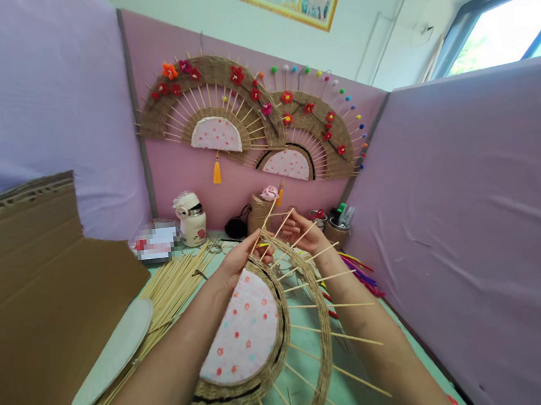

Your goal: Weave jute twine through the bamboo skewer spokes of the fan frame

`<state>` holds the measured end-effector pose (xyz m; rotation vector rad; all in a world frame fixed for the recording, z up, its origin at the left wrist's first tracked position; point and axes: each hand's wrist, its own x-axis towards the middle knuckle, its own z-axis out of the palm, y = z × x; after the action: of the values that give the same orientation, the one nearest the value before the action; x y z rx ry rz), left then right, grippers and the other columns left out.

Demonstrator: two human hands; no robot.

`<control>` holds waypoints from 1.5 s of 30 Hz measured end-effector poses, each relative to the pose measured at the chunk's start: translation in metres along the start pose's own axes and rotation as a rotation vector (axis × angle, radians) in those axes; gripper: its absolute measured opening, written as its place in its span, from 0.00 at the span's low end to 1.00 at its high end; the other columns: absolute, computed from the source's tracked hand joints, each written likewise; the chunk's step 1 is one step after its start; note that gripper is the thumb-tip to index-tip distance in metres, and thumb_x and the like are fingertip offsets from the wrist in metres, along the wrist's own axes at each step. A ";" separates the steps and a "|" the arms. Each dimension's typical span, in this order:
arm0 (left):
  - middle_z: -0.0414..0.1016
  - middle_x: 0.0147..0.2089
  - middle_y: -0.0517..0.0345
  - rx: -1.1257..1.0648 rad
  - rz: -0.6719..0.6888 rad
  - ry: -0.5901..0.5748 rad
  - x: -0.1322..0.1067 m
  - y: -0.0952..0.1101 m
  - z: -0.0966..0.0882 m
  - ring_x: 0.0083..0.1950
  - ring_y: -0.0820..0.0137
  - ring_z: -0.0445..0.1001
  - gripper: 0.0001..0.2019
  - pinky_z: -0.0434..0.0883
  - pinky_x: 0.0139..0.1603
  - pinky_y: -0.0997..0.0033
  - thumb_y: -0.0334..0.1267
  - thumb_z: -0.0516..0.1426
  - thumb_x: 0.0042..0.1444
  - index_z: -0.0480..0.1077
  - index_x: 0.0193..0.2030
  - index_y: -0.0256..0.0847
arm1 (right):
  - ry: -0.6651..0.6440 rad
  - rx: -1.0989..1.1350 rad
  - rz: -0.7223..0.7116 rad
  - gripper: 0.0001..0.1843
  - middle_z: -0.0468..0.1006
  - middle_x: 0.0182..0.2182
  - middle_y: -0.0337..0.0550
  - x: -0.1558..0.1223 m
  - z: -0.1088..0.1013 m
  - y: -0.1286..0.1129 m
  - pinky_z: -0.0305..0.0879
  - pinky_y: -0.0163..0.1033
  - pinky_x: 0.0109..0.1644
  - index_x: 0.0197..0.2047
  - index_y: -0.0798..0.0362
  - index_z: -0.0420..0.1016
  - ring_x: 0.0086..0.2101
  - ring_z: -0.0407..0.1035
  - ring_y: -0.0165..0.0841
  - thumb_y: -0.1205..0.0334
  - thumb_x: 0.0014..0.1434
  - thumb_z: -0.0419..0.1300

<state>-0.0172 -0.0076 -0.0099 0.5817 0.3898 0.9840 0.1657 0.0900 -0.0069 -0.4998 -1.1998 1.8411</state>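
A half-round fan frame (286,349) of thin sticks and woven jute twine lies tilted in front of me. Its centre is a pale half-disc (245,327) with small red flowers, edged by twine with a black line. My left hand (243,257) grips the fan's upper end, fingers closed round the sticks beside the woven band. Something small and yellow shows by those fingers, too small to name. At the far end of the outer twine band, my right hand (305,231) pinches a strand of jute twine (279,214) by the stick tips. The sticks radiate outward past my right forearm.
Two finished fans (237,70) with felt flowers hang on the pink back panel. A white bottle (191,220), twine roll (261,213) and pen cup (338,231) stand behind. Left are bundled sticks (178,289), a pale curved sheet (113,357) and cardboard (34,304). Coloured strips (359,270) lie right.
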 end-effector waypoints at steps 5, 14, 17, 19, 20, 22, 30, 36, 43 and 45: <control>0.68 0.25 0.58 -0.015 0.031 -0.020 -0.005 0.007 -0.003 0.21 0.74 0.68 0.12 0.64 0.21 0.77 0.43 0.50 0.61 0.70 0.41 0.39 | -0.006 -0.195 0.097 0.18 0.51 0.15 0.28 -0.018 0.004 0.008 0.43 0.33 0.22 0.23 0.52 0.62 0.17 0.42 0.21 0.55 0.47 0.68; 0.70 0.26 0.56 0.036 0.041 0.061 -0.006 0.013 -0.004 0.21 0.74 0.69 0.13 0.67 0.22 0.76 0.41 0.48 0.63 0.68 0.46 0.39 | 0.109 -0.310 0.078 0.17 0.70 0.22 0.34 -0.053 0.011 0.007 0.51 0.31 0.25 0.27 0.55 0.71 0.22 0.60 0.24 0.57 0.39 0.72; 0.71 0.27 0.57 0.137 0.129 0.120 -0.005 0.011 -0.002 0.21 0.74 0.70 0.11 0.66 0.20 0.78 0.40 0.50 0.62 0.66 0.49 0.42 | 0.126 -0.311 0.066 0.16 0.69 0.20 0.34 -0.055 0.011 0.008 0.51 0.31 0.24 0.28 0.55 0.73 0.21 0.58 0.23 0.56 0.39 0.72; 0.71 0.28 0.58 0.224 0.222 0.165 -0.004 0.011 -0.002 0.20 0.74 0.70 0.12 0.67 0.20 0.77 0.39 0.53 0.60 0.65 0.50 0.43 | 0.136 -0.323 0.054 0.15 0.67 0.19 0.33 -0.055 0.012 0.007 0.50 0.31 0.23 0.28 0.55 0.73 0.20 0.56 0.23 0.57 0.39 0.72; 0.71 0.28 0.59 0.262 0.263 0.187 -0.004 0.011 -0.003 0.20 0.74 0.70 0.12 0.67 0.19 0.77 0.39 0.54 0.59 0.65 0.50 0.44 | 0.134 -0.325 0.051 0.15 0.68 0.19 0.33 -0.055 0.013 0.006 0.50 0.31 0.23 0.28 0.55 0.73 0.20 0.57 0.23 0.57 0.40 0.71; 0.72 0.29 0.60 0.318 0.319 0.216 -0.004 0.011 -0.004 0.20 0.75 0.70 0.13 0.67 0.20 0.77 0.39 0.56 0.57 0.65 0.49 0.43 | 0.123 -0.327 0.046 0.15 0.69 0.21 0.34 -0.055 0.014 0.006 0.50 0.31 0.24 0.28 0.55 0.73 0.21 0.58 0.23 0.56 0.40 0.71; 0.72 0.32 0.65 0.386 0.378 0.236 -0.007 0.013 -0.003 0.21 0.76 0.71 0.14 0.67 0.20 0.78 0.40 0.60 0.52 0.62 0.43 0.44 | 0.107 -0.364 0.039 0.16 0.67 0.20 0.33 -0.054 0.013 0.007 0.47 0.31 0.23 0.28 0.55 0.72 0.20 0.54 0.21 0.55 0.41 0.71; 0.72 0.32 0.65 0.434 0.389 0.268 -0.009 0.014 0.000 0.21 0.76 0.70 0.16 0.66 0.19 0.78 0.41 0.61 0.50 0.62 0.43 0.44 | 0.098 -0.407 0.028 0.17 0.64 0.18 0.32 -0.055 0.011 0.005 0.46 0.31 0.23 0.29 0.56 0.73 0.19 0.53 0.21 0.53 0.42 0.70; 0.70 0.30 0.65 0.515 0.465 0.318 -0.008 0.015 -0.001 0.21 0.76 0.70 0.16 0.66 0.20 0.78 0.39 0.61 0.50 0.63 0.45 0.45 | 0.015 -0.479 -0.002 0.15 0.67 0.20 0.34 -0.054 0.005 0.008 0.49 0.31 0.24 0.28 0.56 0.74 0.21 0.56 0.22 0.53 0.44 0.69; 0.69 0.28 0.65 0.524 0.479 0.344 -0.008 0.014 -0.002 0.20 0.77 0.69 0.14 0.66 0.21 0.78 0.39 0.61 0.51 0.63 0.43 0.44 | 0.012 -0.487 -0.011 0.15 0.67 0.20 0.34 -0.055 0.004 0.008 0.49 0.31 0.24 0.28 0.56 0.74 0.21 0.55 0.22 0.53 0.45 0.69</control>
<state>-0.0311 -0.0079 -0.0022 1.0127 0.8549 1.4623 0.1895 0.0412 -0.0184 -0.7668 -1.6458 1.5265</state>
